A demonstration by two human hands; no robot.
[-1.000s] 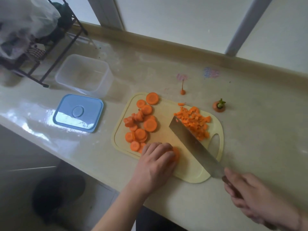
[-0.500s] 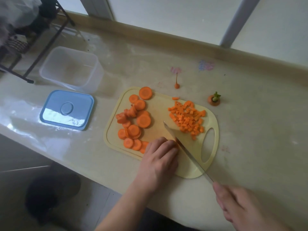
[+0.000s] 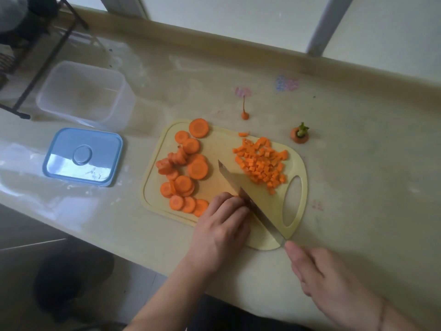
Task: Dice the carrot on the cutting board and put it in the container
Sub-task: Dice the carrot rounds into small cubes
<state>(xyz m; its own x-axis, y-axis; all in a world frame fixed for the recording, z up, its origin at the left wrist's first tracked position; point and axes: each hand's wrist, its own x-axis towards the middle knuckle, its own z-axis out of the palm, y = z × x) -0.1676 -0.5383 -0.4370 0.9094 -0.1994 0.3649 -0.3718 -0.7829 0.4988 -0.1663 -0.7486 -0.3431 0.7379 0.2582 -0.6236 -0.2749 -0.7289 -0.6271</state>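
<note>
- Countertop [image 3: 358,211], pale and glossy, ran to a near edge just below our cutting board [image 3: 214,149]; open room lay to the right and behind the board.
- Container [image 3: 81,91], clear and seemingly without carrot in it, stood uncovered well to the left of the board, its blue lid [image 3: 82,156] just in front of it.
- Carrot slices [image 3: 183,173] waited on the board's left half; diced carrot [image 3: 261,161] was heaped on the right, near the handle slot.
- Our left hand [image 3: 222,225] pressed curled fingers together over something at the board's near edge, presumably slices; what it held was hidden.
- Our right hand [image 3: 327,280] gripped the knife [image 3: 248,199], its fingers wrapped round the handle and its blade down beside the left knuckles.
- Dicing was, we judged, about half done; the next cut called for the blade to stay clear of our fingertips.
- Trimmed carrot top [image 3: 299,136] and root tip [image 3: 244,111] lay off the board, behind it.
</note>
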